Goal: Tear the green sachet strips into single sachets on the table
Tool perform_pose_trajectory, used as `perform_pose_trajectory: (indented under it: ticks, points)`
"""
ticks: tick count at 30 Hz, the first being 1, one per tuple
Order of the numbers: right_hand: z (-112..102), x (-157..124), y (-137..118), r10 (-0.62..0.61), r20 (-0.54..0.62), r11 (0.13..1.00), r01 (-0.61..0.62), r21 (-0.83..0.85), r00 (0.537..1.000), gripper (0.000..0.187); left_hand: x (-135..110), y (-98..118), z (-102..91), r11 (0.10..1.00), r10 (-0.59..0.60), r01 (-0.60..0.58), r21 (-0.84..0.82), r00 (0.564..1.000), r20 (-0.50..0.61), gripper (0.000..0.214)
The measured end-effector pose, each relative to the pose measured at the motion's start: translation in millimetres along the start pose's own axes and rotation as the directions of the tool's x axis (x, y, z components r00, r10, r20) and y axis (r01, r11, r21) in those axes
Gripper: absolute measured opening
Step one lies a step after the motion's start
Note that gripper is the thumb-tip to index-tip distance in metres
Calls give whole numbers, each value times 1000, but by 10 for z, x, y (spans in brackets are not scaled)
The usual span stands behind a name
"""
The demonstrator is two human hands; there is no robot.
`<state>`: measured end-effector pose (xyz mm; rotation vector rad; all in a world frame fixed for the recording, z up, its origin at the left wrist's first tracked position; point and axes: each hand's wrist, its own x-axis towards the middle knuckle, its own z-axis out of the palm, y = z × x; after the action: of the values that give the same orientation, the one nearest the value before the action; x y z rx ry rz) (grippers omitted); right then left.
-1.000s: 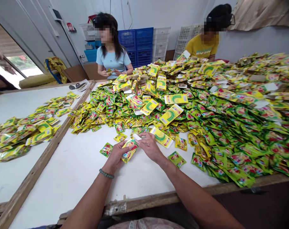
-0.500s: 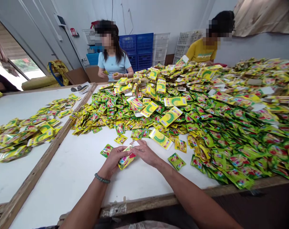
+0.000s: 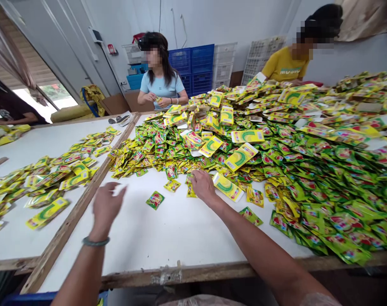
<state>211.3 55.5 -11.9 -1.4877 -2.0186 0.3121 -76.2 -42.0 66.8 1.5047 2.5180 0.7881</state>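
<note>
My left hand (image 3: pixel 108 206) is over the white table by the wooden divider strip, slightly blurred, its thumb and fingers apart with nothing in them. A yellow box (image 3: pixel 48 213) lies beyond the strip, to the left of this hand. My right hand (image 3: pixel 202 185) is at the front edge of the pile, its curled fingertips on a small sachet that they partly hide. Just beneath these fingers shows a yellow sachet (image 3: pixel 191 191). A green sachet (image 3: pixel 155 199) lies between the hands, and a yellow carton (image 3: pixel 227 187) is right of my right hand.
A big heap of green sachets (image 3: pixel 311 170) and yellow cartons covers the right side. The wooden strip (image 3: pixel 81 202) divides the tabletop (image 3: pixel 142 238). Filled boxes (image 3: pixel 75 157) lie left of it. Co-workers sit behind the table; blue crates (image 3: pixel 202 63) stand by the wall.
The box both hands held has left them. My left hand has moved left and opened; my right hand has gone to the sachets. A yellow box now lies left of the strip.
</note>
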Motion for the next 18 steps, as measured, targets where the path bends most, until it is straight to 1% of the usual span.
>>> perform_pose_trajectory:
  ticks: [2, 3, 5, 6, 7, 9, 11, 13, 14, 15, 18]
  points:
    - [35, -61, -53, 70, 81, 992, -61, -110, 994, 24, -81, 153, 399, 994, 7, -24, 107, 988, 155, 46]
    - [45, -102, -67, 112, 132, 984, -92, -150, 985, 30, -107, 211, 575, 989, 6, -36, 144, 980, 200, 46]
    - [57, -189, -73, 183, 234, 972, -140, -190, 955, 36, -139, 291, 843, 977, 11, -68, 202, 963, 270, 44]
    - [61, -229, -67, 201, 278, 970, -152, -190, 939, 35, -150, 318, 929, 972, 11, -82, 219, 952, 307, 41]
    - [65, -264, -59, 201, 310, 973, -152, -175, 929, 32, -160, 338, 985, 971, 7, -88, 222, 940, 342, 37]
    - [71, -311, -35, 155, 332, 986, -124, -112, 930, 22, -187, 366, 1029, 979, -8, -72, 188, 918, 396, 36]
    - [68, -327, -11, 112, 314, 994, -107, -32, 943, 16, -233, 380, 1020, 988, -13, -49, 145, 917, 399, 51]
    - [56, -322, 5, 111, 292, 991, -128, 40, 950, 17, -299, 381, 1001, 987, -1, -58, 148, 929, 370, 64]
    - [48, -317, 6, 114, 286, 988, -139, 68, 952, 18, -336, 378, 996, 984, 11, -73, 160, 933, 361, 64]
    - [41, -312, 4, 105, 280, 987, -135, 92, 954, 17, -373, 375, 995, 982, 21, -87, 170, 934, 357, 59]
    - [31, -308, -9, 16, 246, 990, -51, 135, 969, 10, -463, 377, 1029, 985, 50, -107, 135, 927, 371, 40]
